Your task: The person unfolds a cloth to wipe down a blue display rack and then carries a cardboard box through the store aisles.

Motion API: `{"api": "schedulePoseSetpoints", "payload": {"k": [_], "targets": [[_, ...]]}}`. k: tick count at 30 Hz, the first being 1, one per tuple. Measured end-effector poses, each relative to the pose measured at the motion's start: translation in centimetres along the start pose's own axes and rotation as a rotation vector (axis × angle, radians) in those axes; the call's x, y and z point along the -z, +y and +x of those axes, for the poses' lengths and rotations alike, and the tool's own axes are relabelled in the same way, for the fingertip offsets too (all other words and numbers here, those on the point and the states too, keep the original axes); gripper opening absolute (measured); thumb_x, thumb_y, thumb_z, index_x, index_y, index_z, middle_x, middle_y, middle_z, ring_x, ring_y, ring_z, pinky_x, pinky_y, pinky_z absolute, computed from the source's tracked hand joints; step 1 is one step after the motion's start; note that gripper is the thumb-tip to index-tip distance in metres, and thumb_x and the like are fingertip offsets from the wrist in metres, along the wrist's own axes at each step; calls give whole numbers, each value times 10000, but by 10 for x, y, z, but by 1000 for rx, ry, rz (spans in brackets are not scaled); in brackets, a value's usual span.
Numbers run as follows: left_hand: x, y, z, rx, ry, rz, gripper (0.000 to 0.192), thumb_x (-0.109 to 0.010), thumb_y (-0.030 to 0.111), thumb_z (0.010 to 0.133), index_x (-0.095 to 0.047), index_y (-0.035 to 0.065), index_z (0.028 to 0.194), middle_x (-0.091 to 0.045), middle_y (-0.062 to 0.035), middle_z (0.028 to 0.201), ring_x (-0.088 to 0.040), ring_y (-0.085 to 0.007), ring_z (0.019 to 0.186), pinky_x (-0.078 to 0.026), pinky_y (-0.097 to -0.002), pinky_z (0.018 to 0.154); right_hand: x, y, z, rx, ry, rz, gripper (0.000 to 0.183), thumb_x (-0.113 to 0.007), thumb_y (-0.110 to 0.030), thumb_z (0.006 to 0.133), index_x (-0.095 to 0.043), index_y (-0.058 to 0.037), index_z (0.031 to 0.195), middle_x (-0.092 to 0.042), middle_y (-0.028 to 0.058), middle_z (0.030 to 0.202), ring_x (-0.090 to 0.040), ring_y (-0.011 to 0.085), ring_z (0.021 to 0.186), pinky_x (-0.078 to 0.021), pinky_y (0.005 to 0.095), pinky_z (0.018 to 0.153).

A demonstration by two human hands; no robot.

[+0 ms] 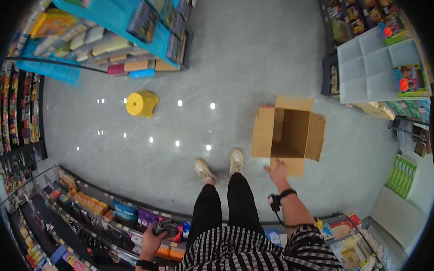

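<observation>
My left hand (151, 242) is closed around a bunched grey and black cloth (166, 228), close to a shelf of packaged goods. My right hand (278, 174) reaches forward with its fingers apart and holds nothing. It is over the near flap (293, 166) of a cardboard box (291, 157); whether the fingertips touch the flap I cannot tell. The box stands on the floor with its top flaps folded outward. Brown inner walls show, and no contents can be seen in it.
A yellow plastic stool (141, 103) stands on the grey floor (232, 80). Stocked shelves (96, 209) run along the near left. A blue display rack (116, 23) rises at the far left. To the right is a white compartment tray (366, 71) beside snack shelves (353, 13).
</observation>
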State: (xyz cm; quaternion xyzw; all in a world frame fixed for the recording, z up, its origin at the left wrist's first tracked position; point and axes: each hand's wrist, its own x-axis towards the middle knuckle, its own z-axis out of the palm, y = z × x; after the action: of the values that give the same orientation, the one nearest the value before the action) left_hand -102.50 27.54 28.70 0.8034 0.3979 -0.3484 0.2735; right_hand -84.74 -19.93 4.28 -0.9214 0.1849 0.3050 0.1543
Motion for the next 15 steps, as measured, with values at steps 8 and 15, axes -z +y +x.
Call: {"api": "schedulePoseSetpoints", "payload": {"k": [8, 15], "targets": [[-38, -36, 1, 157, -140, 38, 472, -796, 255, 642, -615, 18, 1008, -670, -159, 880, -656, -290, 853, -506, -369, 743, -55, -12, 118, -297, -80, -166, 713, -709, -532, 641, -573, -32, 1132, -625, 174, 1089, -591, 325, 1037, -490, 421, 854], [-50, -57, -12, 249, -122, -34, 461, -782, 295, 654, -625, 34, 1000, -665, -161, 894, -645, -314, 868, -501, -381, 765, -39, 0, 118, -173, 87, -201, 420, -604, -394, 782, -647, 0, 920, -655, 220, 896, -641, 373, 866, -509, 455, 766]]}}
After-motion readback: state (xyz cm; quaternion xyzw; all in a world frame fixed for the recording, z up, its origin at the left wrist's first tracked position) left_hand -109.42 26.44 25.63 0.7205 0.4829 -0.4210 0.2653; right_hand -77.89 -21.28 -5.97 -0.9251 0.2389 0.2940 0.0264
